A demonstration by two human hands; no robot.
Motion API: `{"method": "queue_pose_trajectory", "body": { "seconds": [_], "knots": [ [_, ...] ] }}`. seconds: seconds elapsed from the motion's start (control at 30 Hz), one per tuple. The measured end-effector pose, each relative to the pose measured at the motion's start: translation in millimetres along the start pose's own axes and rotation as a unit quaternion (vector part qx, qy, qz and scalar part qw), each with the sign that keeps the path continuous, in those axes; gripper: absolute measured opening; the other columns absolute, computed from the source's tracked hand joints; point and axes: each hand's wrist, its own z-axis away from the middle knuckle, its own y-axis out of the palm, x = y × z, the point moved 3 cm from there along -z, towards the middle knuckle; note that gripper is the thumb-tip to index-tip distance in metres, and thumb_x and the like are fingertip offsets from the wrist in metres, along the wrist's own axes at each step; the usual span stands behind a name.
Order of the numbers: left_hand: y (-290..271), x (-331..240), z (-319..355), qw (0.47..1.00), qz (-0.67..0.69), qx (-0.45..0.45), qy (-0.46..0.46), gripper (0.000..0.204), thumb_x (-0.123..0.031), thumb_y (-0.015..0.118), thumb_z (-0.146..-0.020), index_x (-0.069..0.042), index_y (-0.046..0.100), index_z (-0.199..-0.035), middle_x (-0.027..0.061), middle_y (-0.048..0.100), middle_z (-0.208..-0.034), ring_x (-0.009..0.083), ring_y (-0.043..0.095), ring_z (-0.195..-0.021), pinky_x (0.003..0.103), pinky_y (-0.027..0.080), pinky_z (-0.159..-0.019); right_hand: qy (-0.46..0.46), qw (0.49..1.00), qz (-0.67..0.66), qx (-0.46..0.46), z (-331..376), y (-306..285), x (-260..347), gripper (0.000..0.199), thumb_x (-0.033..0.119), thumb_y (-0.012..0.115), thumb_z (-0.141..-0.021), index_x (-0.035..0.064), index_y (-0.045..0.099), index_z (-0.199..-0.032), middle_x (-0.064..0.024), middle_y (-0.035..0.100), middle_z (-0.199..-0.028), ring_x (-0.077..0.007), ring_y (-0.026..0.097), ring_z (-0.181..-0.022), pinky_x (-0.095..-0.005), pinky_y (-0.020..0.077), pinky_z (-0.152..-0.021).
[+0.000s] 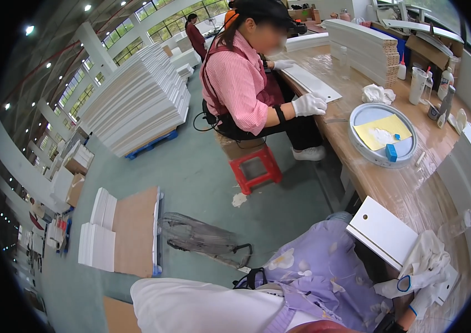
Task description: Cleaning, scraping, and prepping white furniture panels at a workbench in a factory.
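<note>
At the lower right, my right hand (424,302) wears a white glove with a blue hem. It rests against a bunched white cloth or loose glove (427,258) that has a blue-rimmed opening. Its fingers are lost in the white fabric, so its grip is unclear. Beneath the fabric lies a white board (382,230) with a small hole and a dark groove. One corner of this board juts past the table edge above my lap. My left hand does not show.
Ahead on the table (352,161), a round grey lid (354,130) bears yellow paper (366,133) and blue blocks (391,152). Bottles (402,70) and stacked white boards (360,50) stand farther back. A co-worker (243,83) sits with gloved hands on another board (307,80).
</note>
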Motion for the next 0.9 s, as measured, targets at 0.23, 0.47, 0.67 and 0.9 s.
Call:
{"method": "queue_pose_trajectory", "body": {
  "seconds": [0.23, 0.47, 0.67, 0.9],
  "knots": [
    [-12.9, -10.4, -19.8, 0.999, -0.033, -0.006, 0.014, 0.033, -0.033, 0.05, -0.101, -0.004, 0.062, -0.108, 0.0098, 0.067, -0.102, 0.0225, 0.067, -0.094, 0.039, 0.055, -0.091, -0.016, 1.0, -0.004, -0.014, 13.3, -25.8, -18.6, 0.038, 0.01, 0.044, -0.1, -0.0038, 0.051, -0.135, -0.019, 0.059, -0.131, -0.0278, 0.058, -0.12, -0.034, 0.0459, -0.098],
    [-20.9, -24.3, -26.0, 0.997, -0.072, -0.019, 0.019, 0.033, -0.034, 0.05, -0.101, -0.004, 0.062, -0.109, 0.0096, 0.067, -0.103, 0.0225, 0.067, -0.095, 0.039, 0.055, -0.091, -0.019, 0.999, -0.007, -0.029, -0.7, -2.3, 40.9, 0.038, 0.01, 0.044, -0.099, -0.0038, 0.051, -0.134, -0.019, 0.059, -0.131, -0.0279, 0.058, -0.119, -0.0341, 0.046, -0.098],
    [-25.2, -29.3, -28.1, 0.995, -0.099, -0.029, 0.019, 0.034, -0.035, 0.05, -0.101, -0.004, 0.062, -0.109, 0.0095, 0.067, -0.103, 0.0226, 0.067, -0.095, 0.039, 0.055, -0.09, -0.021, 0.999, -0.008, -0.036, 10.9, 12.2, 81.6, 0.038, 0.01, 0.044, -0.099, -0.0039, 0.051, -0.134, -0.0189, 0.059, -0.13, -0.0279, 0.058, -0.119, -0.0342, 0.0461, -0.097],
    [-29.2, -33.5, -31.6, 0.991, -0.129, -0.04, 0.021, 0.035, -0.035, 0.049, -0.101, -0.004, 0.062, -0.109, 0.0094, 0.067, -0.103, 0.0227, 0.067, -0.095, 0.039, 0.055, -0.09, -0.025, 0.999, -0.009, -0.042, 23.0, 22.0, 117.2, 0.038, 0.01, 0.044, -0.099, -0.0039, 0.051, -0.134, -0.0189, 0.059, -0.13, -0.0279, 0.058, -0.119, -0.0343, 0.0462, -0.097]
  ]
}}
